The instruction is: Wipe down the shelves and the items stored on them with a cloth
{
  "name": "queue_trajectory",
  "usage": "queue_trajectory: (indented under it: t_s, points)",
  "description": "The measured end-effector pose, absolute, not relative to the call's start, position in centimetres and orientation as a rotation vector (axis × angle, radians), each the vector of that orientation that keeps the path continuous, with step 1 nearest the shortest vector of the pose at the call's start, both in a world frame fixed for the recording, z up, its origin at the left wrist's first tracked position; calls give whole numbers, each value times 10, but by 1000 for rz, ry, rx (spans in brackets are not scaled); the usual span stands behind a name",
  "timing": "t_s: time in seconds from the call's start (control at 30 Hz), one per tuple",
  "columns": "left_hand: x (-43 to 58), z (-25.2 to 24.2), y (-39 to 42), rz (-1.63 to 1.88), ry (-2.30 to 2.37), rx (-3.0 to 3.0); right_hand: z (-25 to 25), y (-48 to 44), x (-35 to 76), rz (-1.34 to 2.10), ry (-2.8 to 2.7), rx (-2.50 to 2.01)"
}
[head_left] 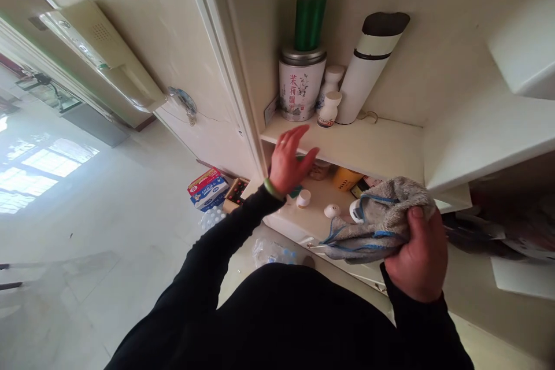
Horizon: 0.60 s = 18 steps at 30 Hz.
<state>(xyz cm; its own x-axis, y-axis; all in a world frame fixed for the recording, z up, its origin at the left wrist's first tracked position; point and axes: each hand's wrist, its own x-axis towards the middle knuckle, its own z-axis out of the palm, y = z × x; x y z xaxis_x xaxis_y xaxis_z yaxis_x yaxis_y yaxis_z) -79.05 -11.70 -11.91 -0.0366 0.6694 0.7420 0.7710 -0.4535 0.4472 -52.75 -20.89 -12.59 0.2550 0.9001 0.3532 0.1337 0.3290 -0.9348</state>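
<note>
My left hand [291, 161] is at the front edge of the upper shelf [368, 147], fingers apart and holding nothing. Just behind it stands a white tin with red characters [300, 87], topped by a green container [310, 22]. Beside the tin are two small white bottles [329, 108] and a tall white cylinder with a dark top [366, 72]. At the right, my right hand [422, 254] grips a grey cloth with blue edging [381, 217], which hangs over the lower surface. Small white bottles [303, 198] and a yellow container [346, 178] are on that lower level.
A wall intercom [106, 55] hangs at the left. Coloured boxes [208, 189] and a box of dark bottles [236, 192] are on the floor beside the cabinet. Clear plastic packaging [273, 251] lies below the cabinet front. Dark items fill a space at the right.
</note>
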Motion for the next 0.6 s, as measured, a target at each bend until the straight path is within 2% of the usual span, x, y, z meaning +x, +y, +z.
queue_trajectory:
  t_s: [0.13, 0.27, 0.47, 0.6]
  points:
    - [-769, -78, -58, -1263, -1831, -2154, -123, -213, -535, 737, -1069, -1191]
    - [-757, -59, -31, -1149, -2082, -2166, -125, -218, -537, 792, -1009, -1180]
    - [-757, -62, -8, -1175, -2261, -2147, -136, -220, -531, 682, -1166, -1118]
    - [-768, -65, -13, -1342, -2106, -2192, -140, -219, -527, 649, -1220, -1128]
